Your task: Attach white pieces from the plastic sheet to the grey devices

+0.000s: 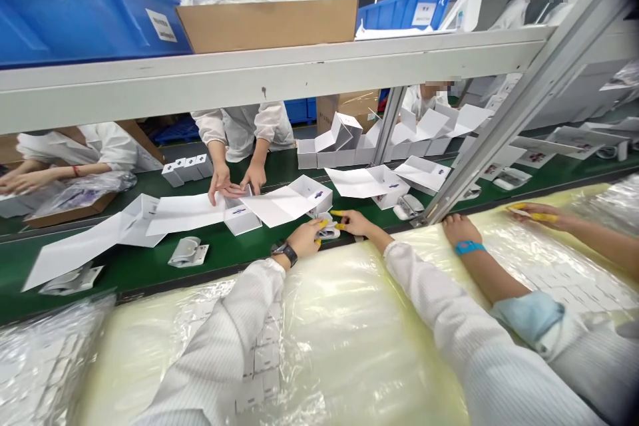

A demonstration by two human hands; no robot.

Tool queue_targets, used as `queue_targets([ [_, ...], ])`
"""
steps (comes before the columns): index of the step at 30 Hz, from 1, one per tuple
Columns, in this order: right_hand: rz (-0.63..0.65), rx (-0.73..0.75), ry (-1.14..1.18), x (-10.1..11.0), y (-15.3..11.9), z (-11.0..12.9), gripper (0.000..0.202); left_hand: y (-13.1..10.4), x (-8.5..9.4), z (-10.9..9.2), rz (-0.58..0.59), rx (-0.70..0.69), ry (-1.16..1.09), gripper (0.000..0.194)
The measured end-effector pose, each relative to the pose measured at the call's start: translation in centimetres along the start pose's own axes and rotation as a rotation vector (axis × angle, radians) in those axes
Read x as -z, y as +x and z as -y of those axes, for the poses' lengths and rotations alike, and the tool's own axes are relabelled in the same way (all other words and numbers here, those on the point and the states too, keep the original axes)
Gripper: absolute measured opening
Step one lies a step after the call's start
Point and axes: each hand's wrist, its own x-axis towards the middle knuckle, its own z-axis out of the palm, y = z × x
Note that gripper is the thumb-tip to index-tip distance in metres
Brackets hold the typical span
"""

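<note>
At the near edge of the green belt, my left hand (pixel 304 239), with a dark watch at its wrist and yellow finger covers, pinches a small grey-and-white packet (pixel 328 231) from the left. My right hand (pixel 358 223), also with yellow finger covers, grips the same packet from its right side. Fingers partly hide it, and its contents cannot be made out. Just behind it stands an open white box (pixel 317 194) with a dark blue print, its long lid flap (pixel 279 205) folded out to the left. Another grey-and-white packet (pixel 409 207) lies right of my hands.
Across the green belt (pixel 150 273), a co-worker's hands (pixel 234 183) touch another open box (pixel 242 218). At right, a neighbour's hand (pixel 462 231) rests by the belt. Plastic-covered stacks (pixel 349 319) lie under my arms. A shelf (pixel 279 73) and a metal post (pixel 519 100) enclose the space.
</note>
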Motion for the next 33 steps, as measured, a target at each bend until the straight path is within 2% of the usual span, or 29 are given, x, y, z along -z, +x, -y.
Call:
queue_targets([
  [2,-0.054,-0.046,0.013,0.4,-0.4,0.3,0.045,-0.1,0.4,-0.9,0.021,-0.005,-0.01,0.066],
  [4,-0.235,-0.132,0.022,0.4,-1.9,0.8,0.04,-1.6,1.2,-1.8,0.024,-0.026,-0.031,0.064],
  [6,-0.49,-0.201,0.032,-0.2,-4.6,1.7,0.032,-5.0,2.7,-2.2,-0.005,-0.074,-0.094,0.057],
  [8,-0.649,-0.146,0.06,-1.6,-8.2,3.5,0.028,-10.1,4.3,-2.0,-0.058,-0.082,-0.198,0.047],
  [9,-0.638,-0.056,0.078,-2.6,-10.1,4.9,0.026,-13.2,5.0,-1.6,-0.09,-0.04,-0.248,0.041],
  [10,-0.572,0.049,0.089,-3.7,-11.9,6.6,0.023,-16.3,5.6,-1.1,-0.123,0.036,-0.27,0.036],
  [13,-0.167,0.344,0.102,-7.2,-15.8,13.2,0.015,-24.8,6.2,0.7,-0.242,0.331,-0.183,0.025],
  [15,0.039,0.458,0.135,-9.6,-16.4,18.0,0.013,-28.8,5.9,1.7,-0.281,0.46,-0.094,0.021],
  [17,0.14,0.514,0.16,-12.0,-15.4,22.0,0.012,-31.4,5.3,2.2,-0.299,0.49,-0.041,0.021],
  [19,0.209,0.56,0.143,-14.3,-13.7,24.7,0.013,-32.9,4.8,2.1,-0.301,0.445,-0.033,0.025],
  [21,0.289,0.602,0.069,-16.3,-11.8,26.3,0.014,-33.6,4.6,1.9,-0.282,0.378,-0.038,0.038],
  [24,0.357,0.574,-0.061,-18.4,-9.8,27.2,0.012,-33.9,4.6,1.7,-0.248,0.335,0.0,0.064],
  [27,0.334,0.453,-0.084,-19.1,-8.8,27.3,0.015,-33.9,4.8,1.8,-0.253,0.352,0.042,0.084],
  [29,0.355,0.395,-0.074,-19.0,-8.4,27.4,0.02,-33.8,4.8,1.8,-0.248,0.343,0.063,0.082],
  [33,0.45,0.378,-0.094,-18.6,-7.4,27.7,0.022,-34.0,4.2,1.4,-0.218,0.299,0.122,0.055],
])
